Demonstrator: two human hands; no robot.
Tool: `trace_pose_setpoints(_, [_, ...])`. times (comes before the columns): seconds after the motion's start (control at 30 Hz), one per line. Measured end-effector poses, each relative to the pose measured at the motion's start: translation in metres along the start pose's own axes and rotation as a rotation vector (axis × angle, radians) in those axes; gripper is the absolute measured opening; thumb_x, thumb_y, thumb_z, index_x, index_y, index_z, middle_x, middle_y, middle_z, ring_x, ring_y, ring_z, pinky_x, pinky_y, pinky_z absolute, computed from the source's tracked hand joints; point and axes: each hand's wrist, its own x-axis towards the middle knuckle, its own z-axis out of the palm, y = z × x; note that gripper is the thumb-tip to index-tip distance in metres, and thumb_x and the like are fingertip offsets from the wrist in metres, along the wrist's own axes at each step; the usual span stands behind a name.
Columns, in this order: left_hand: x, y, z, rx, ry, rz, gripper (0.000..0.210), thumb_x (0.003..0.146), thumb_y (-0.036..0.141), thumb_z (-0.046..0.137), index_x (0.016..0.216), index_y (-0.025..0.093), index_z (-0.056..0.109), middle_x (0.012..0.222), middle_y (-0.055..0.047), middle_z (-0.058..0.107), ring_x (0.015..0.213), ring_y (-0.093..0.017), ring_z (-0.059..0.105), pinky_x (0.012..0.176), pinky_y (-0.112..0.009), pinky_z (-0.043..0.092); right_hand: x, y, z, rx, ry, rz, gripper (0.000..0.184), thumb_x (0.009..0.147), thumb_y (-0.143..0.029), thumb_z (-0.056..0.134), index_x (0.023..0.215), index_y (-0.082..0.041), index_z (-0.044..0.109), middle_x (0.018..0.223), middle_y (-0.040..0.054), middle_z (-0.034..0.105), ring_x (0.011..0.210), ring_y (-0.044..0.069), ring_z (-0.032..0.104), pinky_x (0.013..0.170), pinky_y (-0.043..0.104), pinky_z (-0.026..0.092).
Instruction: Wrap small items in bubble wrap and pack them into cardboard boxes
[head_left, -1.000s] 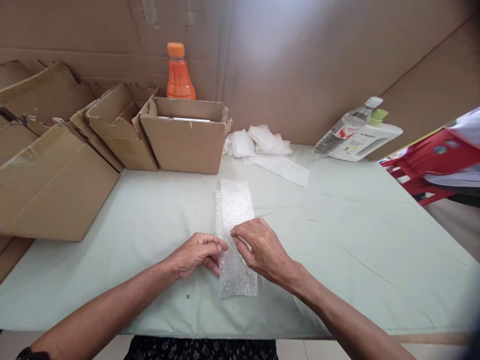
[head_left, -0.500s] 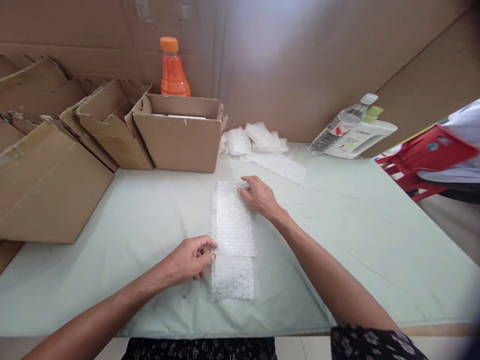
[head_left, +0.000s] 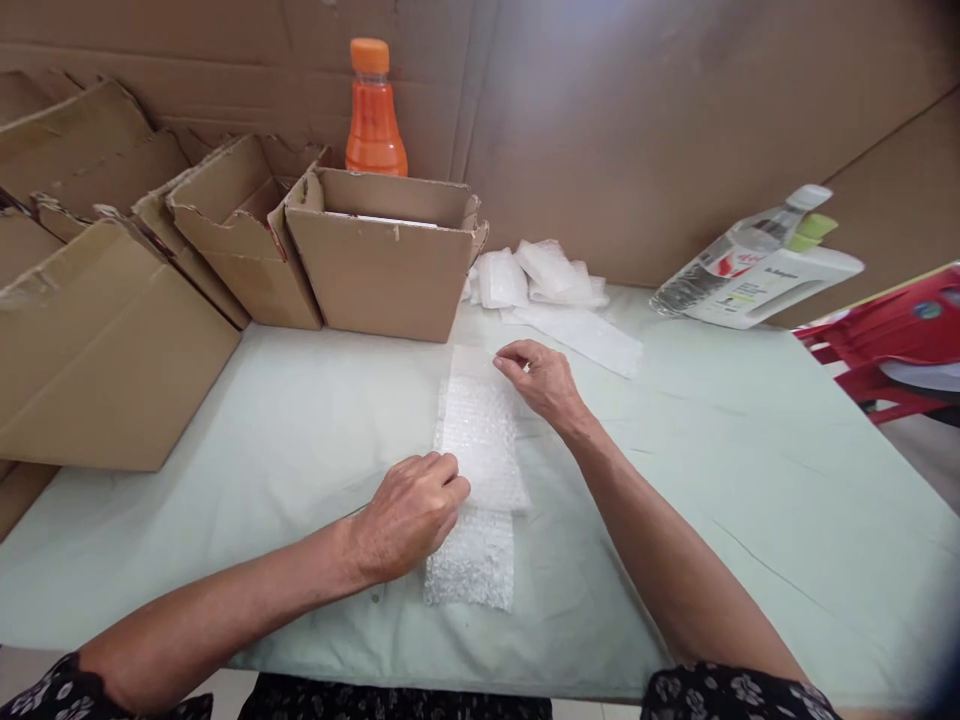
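Two pieces of clear bubble wrap lie overlapped on the green cloth in front of me. The upper piece (head_left: 484, 430) covers most of the lower piece (head_left: 474, 570), whose near end sticks out toward me. At the upper piece's far right corner, my right hand (head_left: 545, 382) pinches the edge between thumb and forefinger. My left hand (head_left: 414, 515) is closed at the near left edge of the same piece, its knuckles up and its fingertips partly hidden.
Open cardboard boxes (head_left: 375, 265) stand at the left and back. Behind them rises a bottle of orange liquid (head_left: 375, 125). More folded bubble wrap (head_left: 555, 275) is heaped at the back middle. A tilted clear bottle (head_left: 731, 255) leans by a white jug (head_left: 795, 290); beyond the table is a red chair (head_left: 900, 320).
My left hand has moved onto the wrap and closed at its edge. My right fingers have pinched the far corner, and the upper piece has shifted slightly. The view has turned a little left.
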Motion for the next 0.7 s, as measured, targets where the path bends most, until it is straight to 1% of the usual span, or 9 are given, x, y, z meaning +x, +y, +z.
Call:
trace_pose_setpoints(0.07, [-0.002,0.001,-0.004,0.031,0.083,0.019,0.021,0.08,-0.001,0.047,0.078,0.018,0.056,0.083,-0.003,0.058,0.071,-0.018,0.054,0.062,-0.031,0.047,0.003,-0.002,0.0,0.017,0.055,-0.053,0.021,0.09,-0.03,0.057,0.095,-0.022,0.076,0.095,0.005,0.076,0.082,0.019,0.067,0.079,0.032,0.048])
trace_pose_setpoints(0.13, [-0.001,0.0,-0.005,0.064,0.093,0.002,0.021,0.079,-0.001,0.048,0.079,0.018,0.057,0.084,-0.003,0.059,0.072,-0.018,0.055,0.063,-0.032,0.048,0.009,-0.002,0.007,-0.016,0.061,-0.084,0.021,0.09,-0.028,0.057,0.094,-0.021,0.076,0.095,0.0056,0.076,0.083,0.02,0.066,0.081,0.033,0.048])
trace_pose_setpoints(0.23, [0.005,-0.005,-0.002,0.082,-0.023,-0.045,0.021,0.081,0.0,0.048,0.077,0.018,0.058,0.085,-0.005,0.061,0.075,-0.02,0.058,0.065,-0.033,0.05,0.017,0.001,0.022,-0.085,0.013,-0.074,0.018,0.088,-0.026,0.06,0.093,-0.021,0.077,0.095,0.0076,0.076,0.088,0.023,0.066,0.086,0.038,0.046])
trace_pose_setpoints(0.33, [0.005,-0.012,-0.003,0.018,-0.131,-0.06,0.016,0.085,0.006,0.051,0.08,0.017,0.062,0.089,-0.007,0.063,0.08,-0.022,0.061,0.071,-0.037,0.054,0.008,0.01,0.02,-0.104,0.029,-0.04,0.026,0.085,-0.031,0.067,0.106,-0.018,0.076,0.109,0.0139,0.074,0.102,0.03,0.064,0.092,0.045,0.044])
trace_pose_setpoints(0.43, [-0.003,-0.017,-0.014,-0.084,-0.082,-0.041,0.018,0.086,0.008,0.051,0.093,0.016,0.066,0.099,-0.01,0.065,0.09,-0.025,0.062,0.08,-0.041,0.054,-0.034,0.016,-0.007,-0.092,0.024,-0.14,0.032,0.09,-0.034,0.065,0.118,-0.019,0.071,0.119,0.0135,0.071,0.104,0.029,0.065,0.094,0.046,0.044])
trace_pose_setpoints(0.5, [-0.01,-0.019,-0.02,-0.19,-0.004,0.018,0.027,0.086,0.006,0.05,0.106,0.015,0.066,0.109,-0.011,0.066,0.101,-0.026,0.062,0.089,-0.043,0.053,-0.079,0.012,-0.029,-0.093,-0.094,-0.316,0.028,0.093,-0.029,0.06,0.118,-0.022,0.07,0.118,0.0104,0.071,0.104,0.027,0.066,0.092,0.044,0.046])
trace_pose_setpoints(0.57, [-0.015,-0.02,-0.02,-0.296,0.047,0.103,0.041,0.084,0.002,0.049,0.119,0.015,0.063,0.12,-0.011,0.066,0.115,-0.026,0.059,0.099,-0.045,0.05,-0.127,0.002,-0.045,-0.148,-0.225,-0.489,0.033,0.094,-0.019,0.057,0.125,-0.021,0.067,0.127,0.012,0.069,0.113,0.028,0.064,0.093,0.044,0.047])
trace_pose_setpoints(0.63, [-0.015,-0.019,-0.016,-0.373,0.025,0.16,0.052,0.08,-0.001,0.047,0.128,0.016,0.059,0.127,-0.011,0.065,0.123,-0.026,0.056,0.106,-0.046,0.046,-0.169,-0.012,-0.047,-0.224,-0.266,-0.596,0.041,0.093,-0.01,0.053,0.131,-0.021,0.063,0.138,0.0154,0.063,0.124,0.03,0.059,0.094,0.046,0.047])
trace_pose_setpoints(0.7, [-0.012,-0.02,-0.01,-0.433,-0.048,0.144,0.058,0.079,0.0,0.046,0.134,0.016,0.056,0.125,-0.011,0.067,0.121,-0.026,0.057,0.106,-0.047,0.046,-0.196,-0.026,-0.037,-0.232,-0.28,-0.662,0.04,0.094,-0.008,0.05,0.13,-0.021,0.063,0.143,0.0155,0.06,0.129,0.03,0.056,0.095,0.047,0.047])
